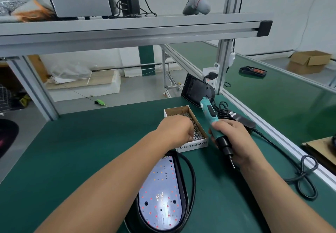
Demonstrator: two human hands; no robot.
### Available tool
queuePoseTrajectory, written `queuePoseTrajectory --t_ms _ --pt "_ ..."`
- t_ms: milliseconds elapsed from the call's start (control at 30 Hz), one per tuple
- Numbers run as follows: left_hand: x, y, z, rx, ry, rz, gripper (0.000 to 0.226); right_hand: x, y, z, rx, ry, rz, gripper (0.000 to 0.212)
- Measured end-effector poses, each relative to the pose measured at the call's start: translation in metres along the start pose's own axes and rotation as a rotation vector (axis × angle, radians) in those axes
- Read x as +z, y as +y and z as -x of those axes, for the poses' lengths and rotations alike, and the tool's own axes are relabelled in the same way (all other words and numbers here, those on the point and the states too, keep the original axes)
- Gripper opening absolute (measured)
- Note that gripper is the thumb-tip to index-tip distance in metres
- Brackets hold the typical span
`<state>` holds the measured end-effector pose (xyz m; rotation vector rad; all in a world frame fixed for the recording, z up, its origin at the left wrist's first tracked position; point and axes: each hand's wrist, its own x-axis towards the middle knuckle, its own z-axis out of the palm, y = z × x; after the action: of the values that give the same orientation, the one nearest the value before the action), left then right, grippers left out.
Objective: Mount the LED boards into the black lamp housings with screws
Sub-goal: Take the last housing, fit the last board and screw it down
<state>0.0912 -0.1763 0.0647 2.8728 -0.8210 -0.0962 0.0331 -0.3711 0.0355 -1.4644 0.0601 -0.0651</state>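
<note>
A white LED board [160, 196] lies inside a black oval lamp housing [183, 203] on the green mat, near the front edge between my forearms. Behind it stands a small cardboard box [192, 146] filled with silver screws [197, 132]. My left hand [175, 130] reaches into the box with its fingers curled down among the screws; the fingertips are hidden. My right hand [234, 141] grips a teal electric screwdriver [209, 112], bit pointing down and toward me, just right of the box.
The screwdriver's black cable [301, 176] loops over the mat at right, near its power adapter [241, 120]. Another black housing [196, 90] leans at the back by an aluminium post. An overhead shelf rail [127, 30] spans the bench. A second green bench [272, 94] lies to the right.
</note>
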Motion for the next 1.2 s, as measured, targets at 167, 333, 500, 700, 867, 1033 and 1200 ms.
queuePoseTrajectory --t_ms 167,333,500,700,867,1033,1200 --pt "-0.001 -0.001 0.002 -0.034 0.037 0.062 0.012 0.0 0.0 0.0 -0.009 0.002 0.003 0.018" --pt "0.0 -0.003 0.004 -0.038 0.028 0.041 0.01 0.001 0.001 0.0 -0.007 0.009 0.017 0.018" --pt "-0.005 -0.006 0.006 -0.013 0.023 0.057 0.02 0.002 0.0 0.001 -0.026 0.007 0.003 0.016" --pt "-0.005 0.001 0.007 0.034 -0.04 -0.151 0.027 0.002 0.001 0.001 -0.026 0.017 -0.004 0.015" --pt "-0.004 0.001 0.007 0.044 -0.039 -0.143 0.023 0.002 0.001 0.002 -0.019 0.026 0.008 0.024" --pt "-0.001 -0.009 0.005 -0.01 0.014 0.021 0.018 0.001 0.0 0.002 -0.019 0.026 -0.017 0.017" --pt "-0.013 -0.015 0.011 -0.093 0.081 0.361 0.019 0.002 -0.001 0.002 -0.023 0.026 -0.028 0.016"
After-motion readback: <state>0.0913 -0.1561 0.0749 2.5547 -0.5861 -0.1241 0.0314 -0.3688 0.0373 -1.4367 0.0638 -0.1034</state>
